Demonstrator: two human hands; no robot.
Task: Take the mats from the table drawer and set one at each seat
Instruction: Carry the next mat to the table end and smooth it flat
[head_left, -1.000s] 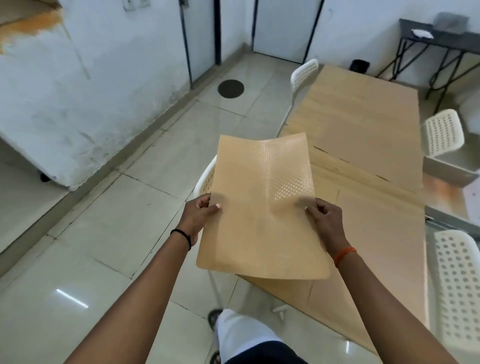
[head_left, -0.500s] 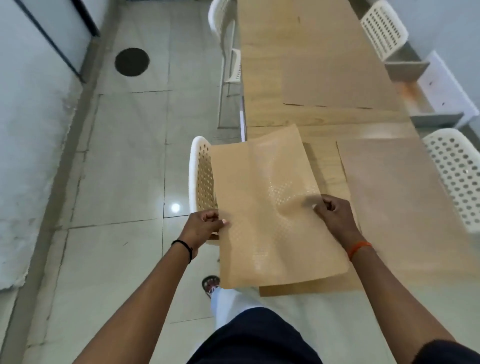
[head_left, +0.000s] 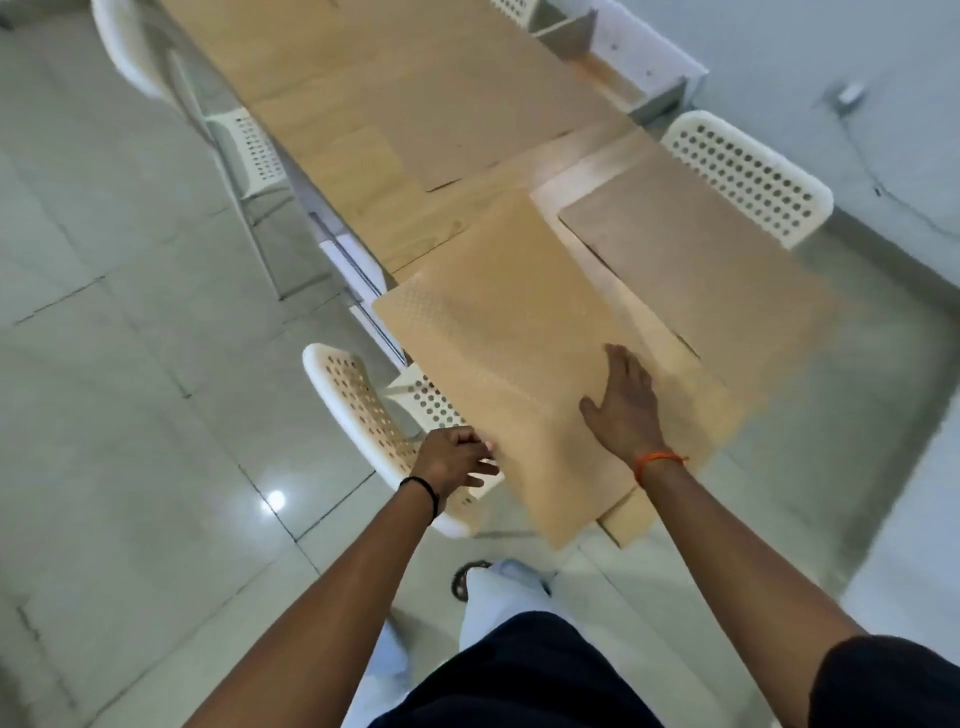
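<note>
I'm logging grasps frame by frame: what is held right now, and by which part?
The tan mat: the left hand touches its near left edge, grip unclear, while the right hand lies flat, palm down, on its top.

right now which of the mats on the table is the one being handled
The lighter tan mat at the table's near corner: the right hand lies flat on it, the left hand at its edge. The two darker mats lie untouched.

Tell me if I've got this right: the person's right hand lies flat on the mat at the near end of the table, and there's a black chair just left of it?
Nearly. In the head view the right hand does lie flat on the mat, but the chair left of it is white, not black.
</note>
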